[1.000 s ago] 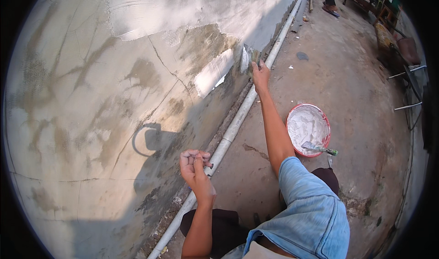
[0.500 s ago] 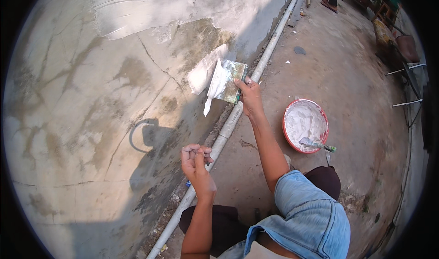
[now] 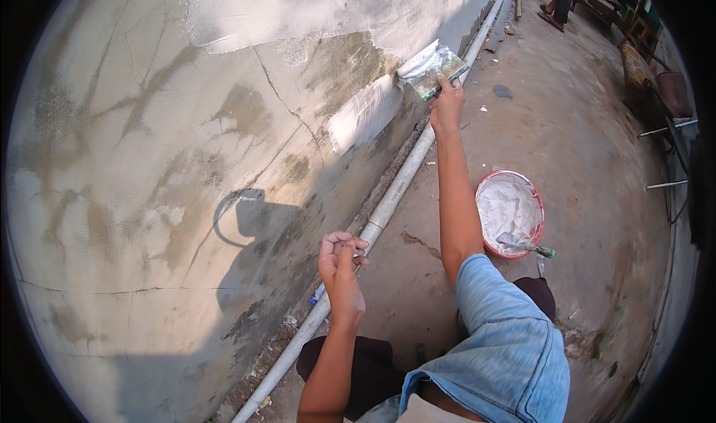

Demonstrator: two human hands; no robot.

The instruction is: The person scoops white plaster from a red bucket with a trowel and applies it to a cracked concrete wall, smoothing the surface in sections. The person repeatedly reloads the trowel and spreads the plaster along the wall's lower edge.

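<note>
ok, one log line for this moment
left hand: half-curled, grip unclear | right hand: gripping spreader with white paste near wall, contact unclear | red-rimmed tub: on floor, paste inside, second tool across rim

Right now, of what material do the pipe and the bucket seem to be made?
Pipe: probably plastic, matt and pale grey, judging by its smooth, even surface.
Bucket: likely plastic too, from its thin, smooth red rim; white paste hides much of the inside.

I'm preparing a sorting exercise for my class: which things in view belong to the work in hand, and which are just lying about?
Work, apparently:
blade in right hand
paste
tub
spatula across tub
wall

Lying about, apparently:
flat grey piece
pipe
metal bars
</note>
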